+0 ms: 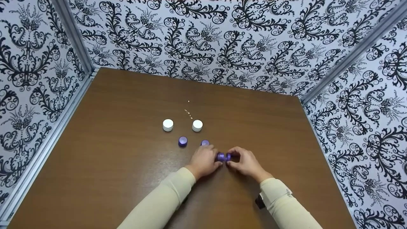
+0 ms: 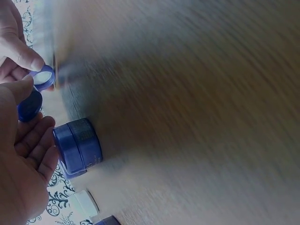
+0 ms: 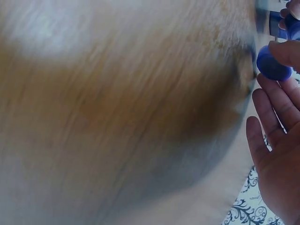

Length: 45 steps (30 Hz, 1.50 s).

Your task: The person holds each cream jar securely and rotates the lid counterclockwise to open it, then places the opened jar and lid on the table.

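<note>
My left hand (image 1: 203,160) pinches a small purple jar (image 1: 220,156) tipped on its side, just above the table. My right hand (image 1: 248,163) holds a purple lid (image 1: 228,156) between thumb and fingers, right beside the jar's end. In the left wrist view the lid (image 2: 44,78) shows a pale inside, and the jar (image 2: 30,105) sits under the left thumb. Whether lid and jar touch is hard to tell. Beyond the left fingers stands another purple jar (image 1: 205,142), partly hidden by that hand; it looks closed in the left wrist view.
A further purple jar (image 1: 182,141) stands to the left. Two white jars (image 1: 168,125) stand behind the purple ones on the brown table (image 1: 127,178). Small pale specks (image 1: 188,113) dot the tabletop farther back. Patterned walls (image 1: 203,38) enclose the table's back and sides.
</note>
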{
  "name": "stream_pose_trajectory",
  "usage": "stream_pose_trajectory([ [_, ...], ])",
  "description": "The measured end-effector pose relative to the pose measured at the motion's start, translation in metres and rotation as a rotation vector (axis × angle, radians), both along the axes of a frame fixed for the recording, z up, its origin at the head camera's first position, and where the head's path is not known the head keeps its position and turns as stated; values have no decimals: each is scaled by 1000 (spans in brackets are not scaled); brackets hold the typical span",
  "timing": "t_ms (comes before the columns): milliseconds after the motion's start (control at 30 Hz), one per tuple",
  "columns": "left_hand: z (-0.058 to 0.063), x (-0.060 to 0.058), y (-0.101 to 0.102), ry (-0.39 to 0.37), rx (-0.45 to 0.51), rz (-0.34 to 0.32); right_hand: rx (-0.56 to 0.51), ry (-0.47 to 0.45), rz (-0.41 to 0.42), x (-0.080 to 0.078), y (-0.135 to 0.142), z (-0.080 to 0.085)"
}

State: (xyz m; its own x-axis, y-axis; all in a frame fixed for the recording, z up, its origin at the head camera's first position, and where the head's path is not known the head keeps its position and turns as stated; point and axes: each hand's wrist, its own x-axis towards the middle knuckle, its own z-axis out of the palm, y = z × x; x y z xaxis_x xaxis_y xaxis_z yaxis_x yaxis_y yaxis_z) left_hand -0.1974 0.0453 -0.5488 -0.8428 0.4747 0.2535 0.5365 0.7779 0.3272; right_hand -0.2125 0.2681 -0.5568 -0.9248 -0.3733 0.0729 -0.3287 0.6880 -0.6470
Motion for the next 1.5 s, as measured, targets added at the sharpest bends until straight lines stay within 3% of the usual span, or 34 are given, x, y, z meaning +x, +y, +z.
stream_pose_trajectory([
  [667, -3, -1, 1, -9, -1, 2, -36, -36, -19, 0, 6, -1],
  [1100, 0, 0, 1, -56, -22, 2, 67, 70, -21, -1, 13, -4],
  [1500, 1, 1, 3, -65, -49, -3, 157, 101, -34, 1, 15, -2],
])
